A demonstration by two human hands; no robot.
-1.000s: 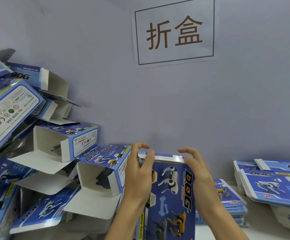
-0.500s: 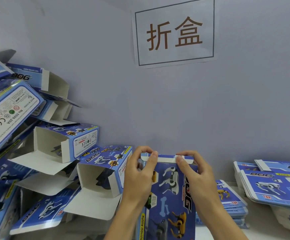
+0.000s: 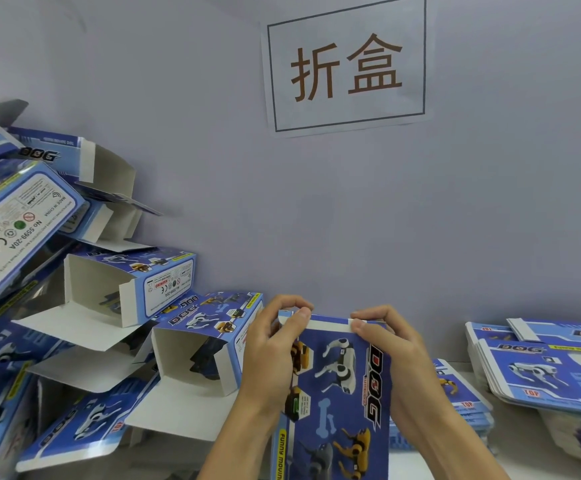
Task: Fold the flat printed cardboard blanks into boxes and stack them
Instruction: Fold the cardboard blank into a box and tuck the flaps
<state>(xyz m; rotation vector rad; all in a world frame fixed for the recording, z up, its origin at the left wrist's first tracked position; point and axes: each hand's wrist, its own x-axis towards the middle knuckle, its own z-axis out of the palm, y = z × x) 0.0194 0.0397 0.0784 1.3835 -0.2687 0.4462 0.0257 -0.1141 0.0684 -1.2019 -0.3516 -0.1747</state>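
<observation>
So from where I'm standing the whole thing comes down to that top edge: the box is held upright in front of the person, long axis running straight up and down, and the white tuck flap sits right at the top, lying crosswise between the two hands. Both are at the same height on it, so neither one is really nearer. The left hand has its grip curled round the upper left corner, thumb pressed on the flap's left end, fingers wrapped behind. The right hand pinches the upper right corner the same way, thumb on the front of the flap, fingers round the back. Looks to me like the next bit is pushing that flap back and down into the opening, so the move goes away from the person, over the top. The box itself is glossy blue card with white and yellow robot dogs, a pale bone and "DOG" in big lettering running down the right side; its bottom end drops out of view, so can't say if that's closed. Off to the left there's a messy heap of folded boxes with ends hanging open, and on the right of the white worktop a pile of flat blanks, well apart from the hands.
</observation>
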